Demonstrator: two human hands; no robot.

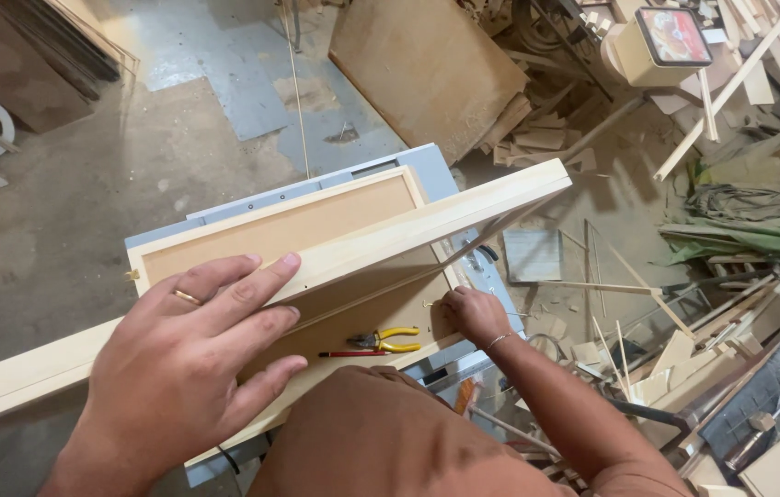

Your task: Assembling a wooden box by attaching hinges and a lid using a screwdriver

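Observation:
A pale wooden framed panel (427, 221) is tilted up like a lid over a wooden frame with a brown board (280, 230), which lies on a grey metal table (427, 170). My left hand (188, 359) rests flat with spread fingers on the raised panel's near edge. Reaching under the raised panel, my right hand (473, 313) has its fingers pinched on a small metal hook or screw at the frame's inner side. Yellow-handled pliers (385, 340) and a red pencil (344, 353) lie on the board beside that hand.
A long pale plank (13, 377) runs off to the left. Offcuts and wood strips (666, 359) pile up on the right floor. A large board (427, 64) leans at the back. Concrete floor (86, 184) spreads to the left.

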